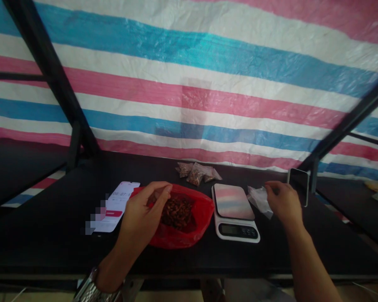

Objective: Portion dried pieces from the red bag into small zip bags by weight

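Observation:
On the table, a red plastic bag (204,209) lies wide open, with many small brown dried pieces (178,212) inside. My left hand (146,205) is over the bag's left side. Its fingers curl with thumb and index tips close together, and whatever they hold, if anything, is hidden. To the right, my right hand (282,201) pinches the edge of some clear plastic bags (261,200) lying flat. Between the red bag and these sits a white digital kitchen scale (236,214) with a bare, shiny plate. Its display is too dark to read.
Several small filled clear bags (197,173) lie behind the red bag. A phone showing a timer (118,205) lies at the left. Another phone-like device (298,184) stands upright behind my right hand. Dark metal posts (55,79) and striped sheeting (189,96) bound the black table (189,262).

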A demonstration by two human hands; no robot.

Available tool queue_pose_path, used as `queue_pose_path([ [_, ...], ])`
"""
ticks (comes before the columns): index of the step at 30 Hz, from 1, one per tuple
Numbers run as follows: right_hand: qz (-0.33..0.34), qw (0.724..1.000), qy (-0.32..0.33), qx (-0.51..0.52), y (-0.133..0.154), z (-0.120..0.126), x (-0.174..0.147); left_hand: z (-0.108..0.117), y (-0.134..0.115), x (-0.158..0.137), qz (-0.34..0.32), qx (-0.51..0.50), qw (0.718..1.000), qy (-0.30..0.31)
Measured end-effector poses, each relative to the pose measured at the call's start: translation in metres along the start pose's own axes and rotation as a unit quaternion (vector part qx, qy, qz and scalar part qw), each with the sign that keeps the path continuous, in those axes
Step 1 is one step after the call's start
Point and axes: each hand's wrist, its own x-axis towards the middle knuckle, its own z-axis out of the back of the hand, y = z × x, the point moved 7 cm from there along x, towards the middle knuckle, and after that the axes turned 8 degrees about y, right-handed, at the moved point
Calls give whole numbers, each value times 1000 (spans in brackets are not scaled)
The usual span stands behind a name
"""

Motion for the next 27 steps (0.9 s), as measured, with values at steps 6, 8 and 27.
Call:
queue_pose_path([
  [6, 27, 995, 91, -43, -1, -24, 0, -2, -1, -1, -3, 7, 1000, 1],
  [8, 29, 995, 83, -45, 5, -17, -1, -4, -1, -1, -4, 12, 1000, 3],
  [27, 262, 949, 164, 70, 209, -82, -26, -5, -6, -6, -28, 1, 1000, -4],
])
